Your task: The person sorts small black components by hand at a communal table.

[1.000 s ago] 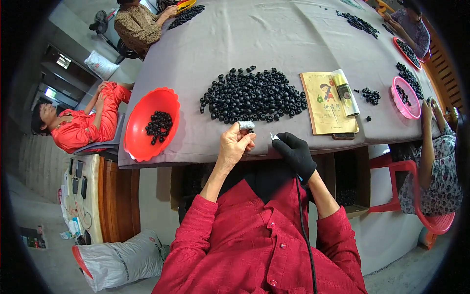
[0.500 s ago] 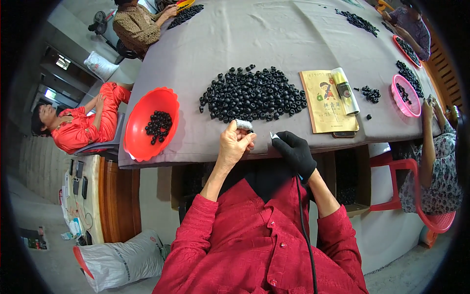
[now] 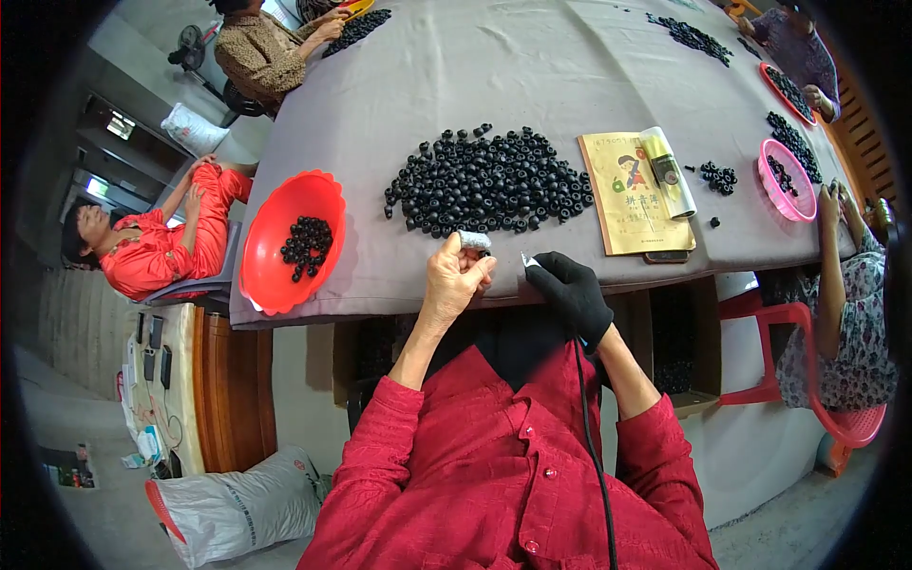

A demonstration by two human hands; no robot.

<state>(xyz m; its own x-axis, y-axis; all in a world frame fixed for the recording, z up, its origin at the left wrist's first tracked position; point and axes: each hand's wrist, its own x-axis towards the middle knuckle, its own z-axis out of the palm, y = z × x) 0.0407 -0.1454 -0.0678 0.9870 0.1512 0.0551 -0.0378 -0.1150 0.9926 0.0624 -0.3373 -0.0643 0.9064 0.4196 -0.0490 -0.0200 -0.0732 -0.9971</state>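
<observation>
Over at the upper right of the frame, a co-worker's hand (image 3: 815, 96) has come to the edge of a red tray (image 3: 766, 76), away from its spot higher up half a second ago; the wearer's own two hands have hardly shifted.

Just below the middle of the frame, the left hand (image 3: 456, 282) pinches one black piece (image 3: 485, 253) between thumb and index finger, a silvery wrap (image 3: 474, 240) covering that finger. Right of it, apart by a small gap, the right hand (image 3: 573, 296), in a black glove, is closed on a small pointed tool (image 3: 528, 261) whose pale tip faces up and left. Most of its handle is hidden by the glove.

For steady work, the pinch seems best kept firm but not crushing, with the wrapped finger between the point and the skin. Small, controlled strokes away from the bare thumb look safer than long ones. The black cord (image 3: 591, 427) running down the right of the shirt should hang slack, so that it does not tug the wrist.

Many like pieces lie in a pile (image 3: 489, 185) at the centre, and some in the red bowl (image 3: 273, 211) at the left.
</observation>
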